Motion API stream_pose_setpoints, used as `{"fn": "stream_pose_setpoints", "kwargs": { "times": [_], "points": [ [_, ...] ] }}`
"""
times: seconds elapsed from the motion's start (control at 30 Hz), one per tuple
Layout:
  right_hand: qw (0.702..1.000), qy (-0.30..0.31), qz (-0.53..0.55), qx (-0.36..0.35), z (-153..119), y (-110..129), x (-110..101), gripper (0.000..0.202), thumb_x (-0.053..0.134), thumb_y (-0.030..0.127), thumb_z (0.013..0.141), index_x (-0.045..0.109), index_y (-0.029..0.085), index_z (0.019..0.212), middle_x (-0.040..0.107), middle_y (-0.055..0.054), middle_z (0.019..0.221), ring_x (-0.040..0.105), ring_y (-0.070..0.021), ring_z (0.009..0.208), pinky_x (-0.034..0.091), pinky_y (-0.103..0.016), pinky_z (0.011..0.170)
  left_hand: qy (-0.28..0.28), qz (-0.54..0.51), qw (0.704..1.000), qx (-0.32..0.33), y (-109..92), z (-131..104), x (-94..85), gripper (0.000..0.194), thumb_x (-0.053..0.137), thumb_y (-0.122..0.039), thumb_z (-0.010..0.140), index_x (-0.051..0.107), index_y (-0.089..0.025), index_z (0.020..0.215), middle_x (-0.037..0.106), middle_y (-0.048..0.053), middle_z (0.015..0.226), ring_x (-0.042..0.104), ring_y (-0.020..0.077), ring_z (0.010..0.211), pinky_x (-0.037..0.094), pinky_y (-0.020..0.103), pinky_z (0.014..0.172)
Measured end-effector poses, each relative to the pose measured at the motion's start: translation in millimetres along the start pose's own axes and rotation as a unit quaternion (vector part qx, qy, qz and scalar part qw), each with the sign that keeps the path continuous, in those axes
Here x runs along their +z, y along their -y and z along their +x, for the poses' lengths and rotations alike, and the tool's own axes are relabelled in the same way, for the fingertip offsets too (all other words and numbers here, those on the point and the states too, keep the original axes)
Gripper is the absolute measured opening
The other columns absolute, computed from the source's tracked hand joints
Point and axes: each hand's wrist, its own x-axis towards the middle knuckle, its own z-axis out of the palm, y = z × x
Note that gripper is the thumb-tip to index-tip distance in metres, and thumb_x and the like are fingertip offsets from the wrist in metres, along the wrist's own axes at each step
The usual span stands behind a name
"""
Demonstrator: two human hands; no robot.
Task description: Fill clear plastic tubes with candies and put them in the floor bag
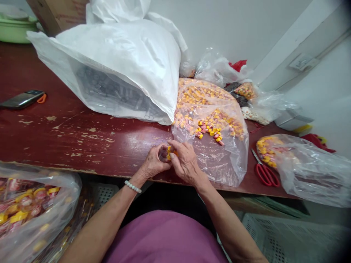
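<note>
Near the front edge of the dark red table my two hands meet. My left hand (155, 160), with a beaded bracelet on its wrist, is closed round a clear plastic tube (163, 153). Fingers and thumb of my right hand (185, 160) pinch a yellow cap (169, 155) at the tube's end; how far the cap sits on the tube is hidden. Just right of my hands lies an open clear bag (236, 164) with many yellow-capped pink pieces (215, 131). Behind my hands, a large white sack (131, 51) lies open, with clear tubes (115, 89) inside.
Red-handled scissors (265, 174) and another bag of yellow caps (307, 164) lie at the right. At the left are a phone-like device (23, 99) and, lower down, a bag of filled yellow-capped tubes (24, 204). A white crate (296, 237) stands below the table at the right.
</note>
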Motion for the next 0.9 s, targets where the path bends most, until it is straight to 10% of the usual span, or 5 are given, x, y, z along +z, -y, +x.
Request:
{"fn": "stream_pose_setpoints", "kwargs": {
  "times": [0.17,0.33,0.57,0.7,0.9],
  "points": [
    [0.998,0.000,0.042,0.037,5,-15,-3,0.039,0.041,0.032,0.092,0.044,0.021,0.129,0.064,-0.005,0.102,0.055,-0.0182,0.095,0.040,-0.034,0.089,-0.026,-0.026,0.999,-0.039,-4,1,2.8,0.032,0.070,-0.016,0.052,0.054,-0.015,0.080,0.062,0.000,0.072,0.058,0.0129,0.063,0.048,0.023,0.058],
    [0.934,-0.099,-0.218,0.266,-4,-100,-34,0.027,0.042,0.022,0.089,0.057,0.015,0.109,0.060,-0.011,0.107,0.053,-0.0216,0.101,0.040,-0.035,0.088,-0.046,-0.023,0.998,-0.035,1,2,5.7,0.040,0.070,-0.015,0.049,0.055,-0.015,0.086,0.066,0.002,0.079,0.064,0.0162,0.070,0.052,0.027,0.065],
    [0.902,-0.068,-0.256,0.340,-20,-171,-74,0.017,0.051,0.017,0.079,0.062,0.012,0.092,0.061,-0.020,0.098,0.053,-0.0303,0.096,0.040,-0.044,0.081,-0.040,-0.017,0.999,-0.030,2,0,6.1,0.039,0.069,-0.016,0.051,0.055,-0.015,0.087,0.067,0.003,0.081,0.065,0.0167,0.071,0.053,0.026,0.065],
    [0.929,-0.127,-0.133,0.321,-5,-141,-67,0.020,0.049,0.028,0.083,0.057,0.013,0.094,0.062,-0.011,0.085,0.057,-0.0217,0.079,0.044,-0.038,0.074,-0.044,-0.022,0.998,-0.035,-1,-1,7.1,0.039,0.069,-0.017,0.051,0.054,-0.015,0.087,0.065,0.003,0.081,0.064,0.0164,0.070,0.052,0.025,0.062],
    [0.946,-0.147,0.245,0.152,20,-24,-9,0.018,0.047,0.037,0.089,0.052,0.022,0.098,0.060,0.000,0.080,0.056,-0.0113,0.070,0.046,-0.025,0.065,-0.032,0.011,0.999,-0.003,-1,-1,6.4,0.033,0.067,-0.014,0.054,0.055,-0.015,0.084,0.065,0.002,0.078,0.061,0.0147,0.070,0.050,0.024,0.063]
  ]
}}
